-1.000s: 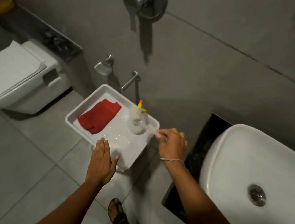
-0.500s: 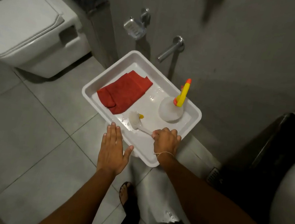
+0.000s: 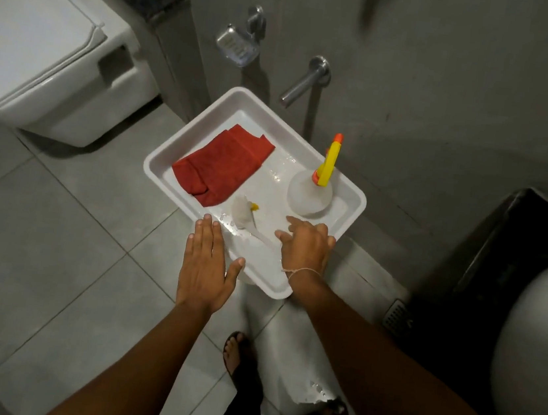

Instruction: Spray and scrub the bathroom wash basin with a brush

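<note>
White plastic tray (image 3: 183,148), rectangular, raised rim, set above the grey tiled floor (image 3: 55,232) near the grey wall; its support is hidden. Contents: one red cloth (image 3: 221,164), folded, in the far-left part; one spray bottle (image 3: 310,193), translucent round body, yellow trigger head with orange tip, upright in the far-right corner; one white brush (image 3: 242,212), bristle head pale with a small yellow part beside it, lying flat in the near-middle, handle running toward the near rim; water droplets on the tray bottom around it. Left hand (image 3: 205,266): flat, fingers straight and together, thumb spread, fingertips over the near-left rim of the tray, holding nothing. Right hand (image 3: 305,249): palm down over the tray, fingers loosely spread and slightly curled, just beside the brush handle and near the bottle base, gripping nothing; thin thread band at the wrist. Wash basin (image 3: 539,343): white, rounded edge only, at the right border, on a dark counter (image 3: 487,254), well apart from the tray. Toilet (image 3: 46,52): white, lid down, upper left. Wall fittings: metal soap dish (image 3: 237,44), metal spout (image 3: 303,81). Two sandalled feet at bottom.
</note>
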